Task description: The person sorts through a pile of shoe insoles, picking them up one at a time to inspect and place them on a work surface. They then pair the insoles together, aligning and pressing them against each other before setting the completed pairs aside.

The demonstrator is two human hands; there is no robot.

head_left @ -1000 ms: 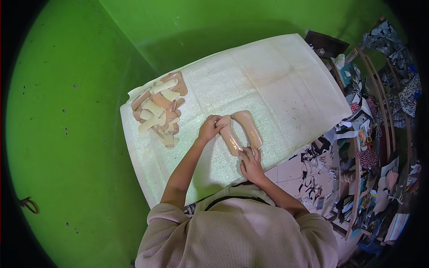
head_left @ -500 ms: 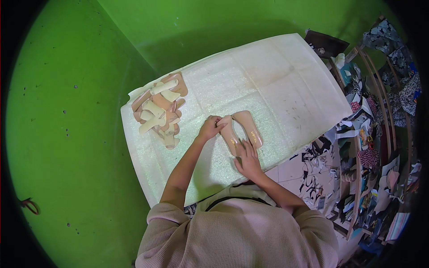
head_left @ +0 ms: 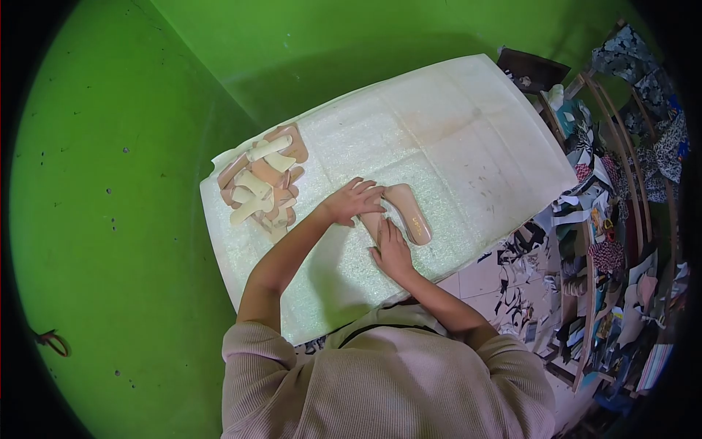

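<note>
Two beige shoe insoles lie side by side near the table's front edge. My left hand [head_left: 355,200] rests flat over the upper end of the left insole [head_left: 371,222], fingers spread. On that insole's lower part lies my right hand [head_left: 393,250], its fingers stretched out and covering the lettering. The other insole [head_left: 409,213] shows whole just to the right, with gold lettering near its lower end. Much of the left insole is hidden under both hands.
A loose pile of beige and cream insole pieces [head_left: 268,175] occupies the left end of the white-covered table [head_left: 468,132]. Green walls [head_left: 110,183] stand at the left and back. On the right are racks [head_left: 589,293] crammed with material scraps, with offcuts [head_left: 515,282] on the floor.
My left hand has gone from holding the left insole's edge to lying spread across its upper end. My right hand has shifted slightly left and down, onto its lower part.
</note>
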